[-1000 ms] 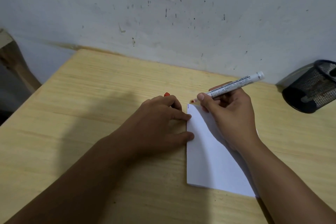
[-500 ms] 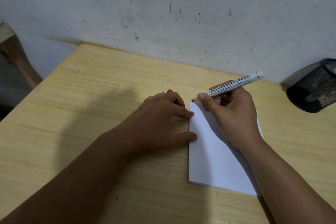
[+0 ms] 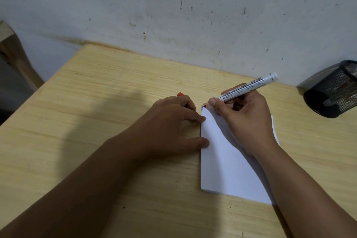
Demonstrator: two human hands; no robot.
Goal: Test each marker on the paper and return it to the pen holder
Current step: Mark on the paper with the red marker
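Low centre-right, a white sheet of paper (image 3: 228, 160) lies on the pale wooden table (image 3: 96, 121). The left hand (image 3: 173, 121) presses its edge, fingers curled over a red cap (image 3: 180, 94). The right hand (image 3: 245, 118) clamps a white marker (image 3: 249, 87), tip at the paper's far corner; a slip could likely ink the table. A black mesh pen holder (image 3: 334, 91) lies tipped over at far right.
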